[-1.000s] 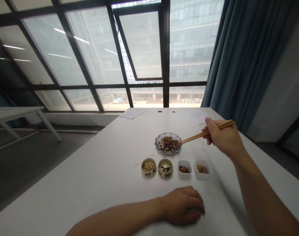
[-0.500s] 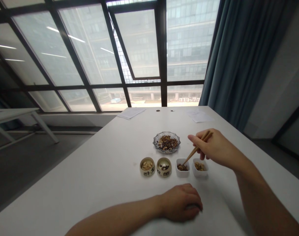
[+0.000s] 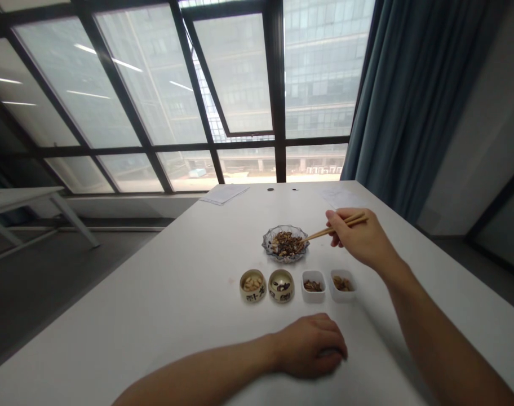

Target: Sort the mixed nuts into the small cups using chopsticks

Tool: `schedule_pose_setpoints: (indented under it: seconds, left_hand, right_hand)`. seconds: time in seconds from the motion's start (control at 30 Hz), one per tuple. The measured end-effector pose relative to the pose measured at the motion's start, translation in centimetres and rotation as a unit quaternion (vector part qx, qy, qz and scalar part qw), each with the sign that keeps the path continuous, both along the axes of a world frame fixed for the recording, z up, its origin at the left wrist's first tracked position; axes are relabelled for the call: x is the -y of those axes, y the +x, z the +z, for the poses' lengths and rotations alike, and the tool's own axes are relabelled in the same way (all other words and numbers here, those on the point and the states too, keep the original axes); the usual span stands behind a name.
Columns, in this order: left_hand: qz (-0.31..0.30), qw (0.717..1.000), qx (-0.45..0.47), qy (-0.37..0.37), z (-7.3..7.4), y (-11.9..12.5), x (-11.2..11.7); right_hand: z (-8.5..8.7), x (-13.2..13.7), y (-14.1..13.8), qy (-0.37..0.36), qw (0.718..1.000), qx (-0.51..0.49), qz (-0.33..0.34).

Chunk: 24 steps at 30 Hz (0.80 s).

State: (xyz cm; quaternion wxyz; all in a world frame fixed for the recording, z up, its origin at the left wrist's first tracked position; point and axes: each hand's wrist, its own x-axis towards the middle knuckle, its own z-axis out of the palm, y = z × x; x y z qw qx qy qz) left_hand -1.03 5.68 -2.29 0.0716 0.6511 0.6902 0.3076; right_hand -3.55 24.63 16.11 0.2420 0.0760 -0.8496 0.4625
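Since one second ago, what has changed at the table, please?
The right hand dipped its chopsticks down to the white dish, then lifted them back, tips again over the rim of the glass plate. It kept hold of them. The left hand and the cups stayed as they were.

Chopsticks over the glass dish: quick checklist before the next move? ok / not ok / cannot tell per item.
1. Chopsticks gripped together in right hand: ok.
2. Tips in contact with the rim of the glass dish: cannot tell, too small.
3. Piece held between the tips: cannot tell, too small.
4. Glass dish holds a heap of dark and tan pieces: ok.
5. Two white cups upright, apart from the right hand: ok.
6. Left hand curled on the table, nothing under it: cannot tell.
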Motion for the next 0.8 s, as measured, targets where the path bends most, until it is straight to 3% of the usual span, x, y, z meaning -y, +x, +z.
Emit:
schedule_pose_setpoints:
  seconds: [0.23, 0.53, 0.8]
  left_hand:
    - [0.0, 1.0, -0.008, 0.007, -0.3, 0.0, 0.0]
    - [0.004, 1.0, -0.005, 0.008, -0.3, 0.1, 0.0]
    - [0.0, 1.0, 0.007, 0.012, -0.5, -0.2, -0.1]
  right_hand:
    - [-2.9, 0.1, -3.5, 0.007, 0.999, 0.042, 0.001]
    - [-7.8, -0.2, -8.3, -0.05, 0.998, 0.023, 0.002]
    - [-9.9, -0.2, -9.7, -0.058, 0.998, 0.011, -0.024]
